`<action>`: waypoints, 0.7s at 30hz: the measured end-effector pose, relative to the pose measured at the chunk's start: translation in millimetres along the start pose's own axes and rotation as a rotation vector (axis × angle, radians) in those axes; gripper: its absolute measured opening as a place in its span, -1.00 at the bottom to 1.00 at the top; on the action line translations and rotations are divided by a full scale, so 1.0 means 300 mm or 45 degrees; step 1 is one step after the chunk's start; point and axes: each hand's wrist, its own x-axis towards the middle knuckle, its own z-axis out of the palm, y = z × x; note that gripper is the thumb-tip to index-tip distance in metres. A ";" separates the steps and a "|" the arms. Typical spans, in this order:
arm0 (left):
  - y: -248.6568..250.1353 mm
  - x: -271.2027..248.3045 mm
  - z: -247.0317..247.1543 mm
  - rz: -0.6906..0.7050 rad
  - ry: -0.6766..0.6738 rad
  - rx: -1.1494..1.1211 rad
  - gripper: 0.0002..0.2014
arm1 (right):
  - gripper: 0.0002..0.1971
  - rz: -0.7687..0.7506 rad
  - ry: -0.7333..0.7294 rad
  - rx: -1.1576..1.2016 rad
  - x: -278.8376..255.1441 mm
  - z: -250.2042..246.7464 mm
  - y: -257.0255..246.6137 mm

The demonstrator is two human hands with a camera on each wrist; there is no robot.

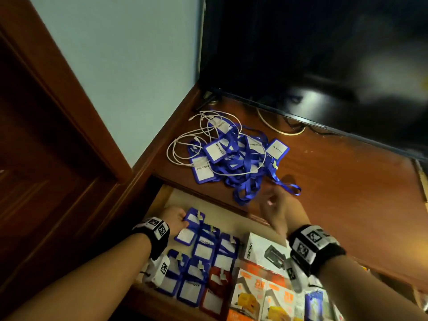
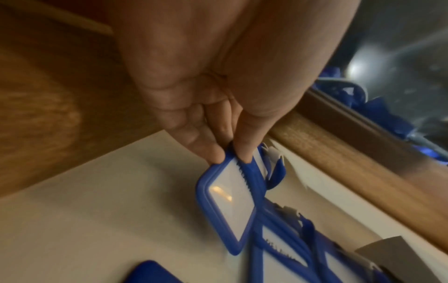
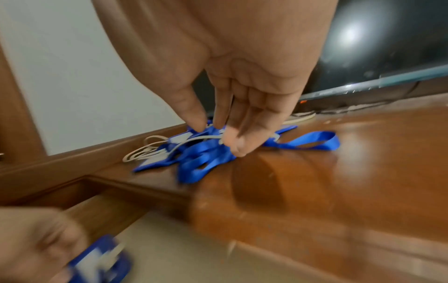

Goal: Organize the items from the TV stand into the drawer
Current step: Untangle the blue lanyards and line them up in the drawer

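Nearest, drawer front: boxes [image 1: 266, 251] in white and orange fill the right part of the open drawer [image 1: 159, 200]; flat blue badge holders [image 1: 203, 249] lie in rows on the left, one red among them.
Left hand: the left hand [image 1: 176, 220] is down in the drawer's back left corner, thumb and fingers [image 2: 208, 151] pinching the top edge of a blue badge holder [image 2: 227, 208]; its lower end is near the pale drawer floor, but whether it touches I cannot tell.
Right hand: the right hand [image 1: 280, 209] hangs just above the stand's front edge, fingers [image 3: 232, 141] loose and slightly spread, gripping nothing; its fingertips are at the near edge of the pile, contact unclear.
Stand top: the pile of lanyards [image 1: 240, 163] and more badge holders sits on the TV stand [image 1: 335, 181], with a white cable [image 1: 185, 147] looped through it.
Far back: a dark TV [image 1: 312, 54] stands behind the pile.
Handling: the holders look light, stiff and smooth, so a pinch on the frame edge or clip end should suit. The ribbons are soft and tangled; lifting one will likely drag its neighbours and the cable, so taking a holder body and freeing its strap seems safer.
Progress: judged partway, with much of the pile left.
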 end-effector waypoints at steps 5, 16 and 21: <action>-0.031 0.067 0.056 -0.094 -0.002 0.142 -0.62 | -0.77 -0.082 -0.016 -0.191 0.288 -0.118 0.127; -0.048 0.076 0.075 -0.193 0.102 0.205 -0.78 | -0.07 -0.046 -0.613 -0.680 0.585 -0.115 0.264; -0.051 0.077 0.078 -0.208 0.135 0.223 -0.79 | -0.33 -0.027 -0.337 -0.740 0.456 -0.149 0.270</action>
